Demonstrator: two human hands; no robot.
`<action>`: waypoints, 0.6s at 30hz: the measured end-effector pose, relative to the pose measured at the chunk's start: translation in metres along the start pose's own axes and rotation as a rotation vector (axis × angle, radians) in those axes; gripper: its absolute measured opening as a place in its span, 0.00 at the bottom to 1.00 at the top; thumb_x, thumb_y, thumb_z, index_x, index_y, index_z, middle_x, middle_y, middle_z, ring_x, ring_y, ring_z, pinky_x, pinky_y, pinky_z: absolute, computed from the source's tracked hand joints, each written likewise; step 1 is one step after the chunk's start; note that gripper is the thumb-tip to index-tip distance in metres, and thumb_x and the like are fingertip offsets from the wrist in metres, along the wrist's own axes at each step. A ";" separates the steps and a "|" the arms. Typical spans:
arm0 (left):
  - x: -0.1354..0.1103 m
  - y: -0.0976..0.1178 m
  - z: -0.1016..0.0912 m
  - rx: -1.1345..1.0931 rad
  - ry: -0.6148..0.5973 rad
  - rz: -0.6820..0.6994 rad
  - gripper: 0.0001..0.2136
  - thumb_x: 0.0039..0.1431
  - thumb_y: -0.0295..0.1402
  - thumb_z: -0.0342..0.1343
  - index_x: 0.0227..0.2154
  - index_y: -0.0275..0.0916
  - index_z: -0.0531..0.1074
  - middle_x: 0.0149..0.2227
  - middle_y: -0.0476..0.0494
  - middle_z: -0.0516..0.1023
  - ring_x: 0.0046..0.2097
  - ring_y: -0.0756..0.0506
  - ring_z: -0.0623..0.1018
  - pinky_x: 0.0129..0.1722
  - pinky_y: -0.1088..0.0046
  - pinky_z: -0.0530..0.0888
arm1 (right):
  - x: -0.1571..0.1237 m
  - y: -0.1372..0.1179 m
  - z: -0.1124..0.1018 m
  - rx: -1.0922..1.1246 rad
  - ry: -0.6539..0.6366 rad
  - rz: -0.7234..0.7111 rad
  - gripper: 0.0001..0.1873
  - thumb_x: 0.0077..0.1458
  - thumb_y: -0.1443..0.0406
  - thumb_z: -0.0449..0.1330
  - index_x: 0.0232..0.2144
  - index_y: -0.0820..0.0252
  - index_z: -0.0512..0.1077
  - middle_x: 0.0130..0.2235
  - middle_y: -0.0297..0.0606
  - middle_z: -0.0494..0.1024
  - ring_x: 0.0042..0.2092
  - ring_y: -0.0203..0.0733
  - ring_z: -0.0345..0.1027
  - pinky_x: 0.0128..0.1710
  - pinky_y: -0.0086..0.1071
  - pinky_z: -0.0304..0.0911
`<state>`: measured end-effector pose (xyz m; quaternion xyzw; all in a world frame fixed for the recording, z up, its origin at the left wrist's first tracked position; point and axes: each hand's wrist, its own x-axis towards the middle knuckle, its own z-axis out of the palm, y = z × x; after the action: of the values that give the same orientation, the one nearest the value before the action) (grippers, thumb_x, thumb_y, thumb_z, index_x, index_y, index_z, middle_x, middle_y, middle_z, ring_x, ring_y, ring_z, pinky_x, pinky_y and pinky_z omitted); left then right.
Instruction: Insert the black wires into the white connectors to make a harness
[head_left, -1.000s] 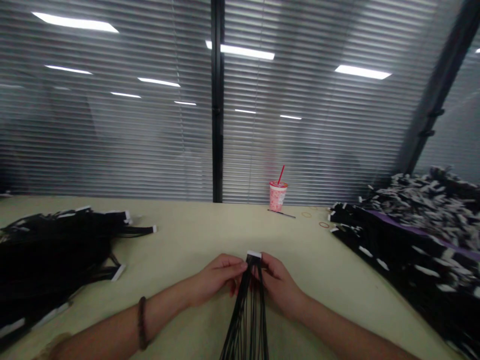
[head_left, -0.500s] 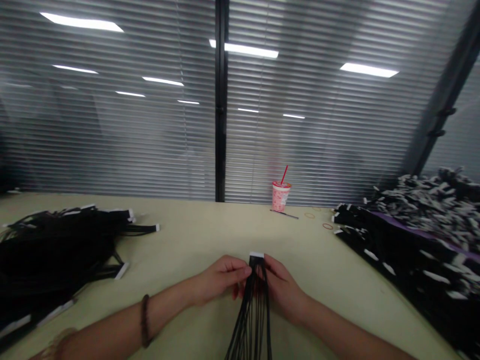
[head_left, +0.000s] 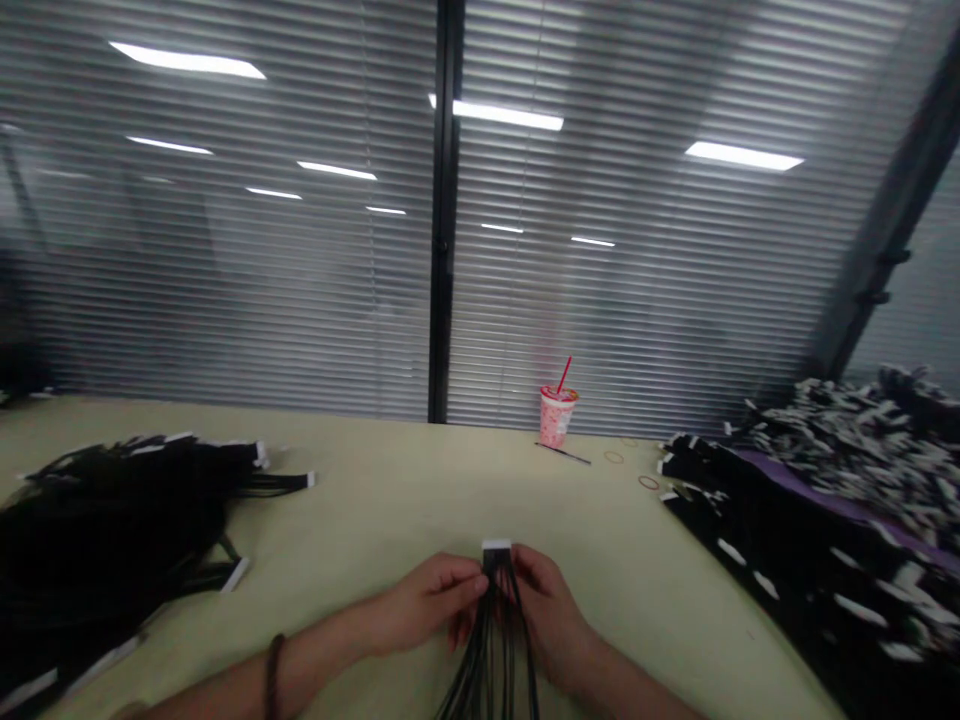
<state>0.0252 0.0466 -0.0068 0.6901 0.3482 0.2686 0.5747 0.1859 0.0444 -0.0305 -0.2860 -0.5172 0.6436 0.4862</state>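
Observation:
Between my two hands is a black wire harness (head_left: 487, 640) topped by a white connector (head_left: 496, 545). Its wires fan downward out of the bottom of the view. My left hand (head_left: 442, 600) pinches the harness just below the connector, thumb in front. On the other side, my right hand (head_left: 544, 605) is closed round the right edge of the wires, its fingertips partly hidden behind them. A dark bracelet (head_left: 273, 675) circles my left wrist.
A heap of black harnesses (head_left: 112, 530) lies on the table (head_left: 360, 520) at left. At right is a larger pile of harnesses (head_left: 787, 540) with white connectors. Near the blinds stand a pink cup (head_left: 556, 420) with a straw, a pen (head_left: 564, 454) and rubber bands (head_left: 649, 482).
The whole scene sits slightly lower in the view, as the head has tilted. Both hands and the harness have shifted a little down and left, with the grip unchanged.

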 end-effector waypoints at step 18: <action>0.008 -0.012 0.006 -0.152 0.123 -0.030 0.21 0.46 0.51 0.52 0.25 0.34 0.65 0.21 0.52 0.61 0.23 0.54 0.61 0.21 0.79 0.59 | 0.005 0.008 -0.007 -0.040 0.144 0.079 0.23 0.37 0.53 0.64 0.33 0.64 0.68 0.27 0.35 0.69 0.30 0.35 0.62 0.29 0.25 0.59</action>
<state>0.0329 0.0508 -0.0198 0.6213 0.3717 0.3274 0.6072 0.1876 0.0516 -0.0398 -0.3615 -0.4820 0.6297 0.4905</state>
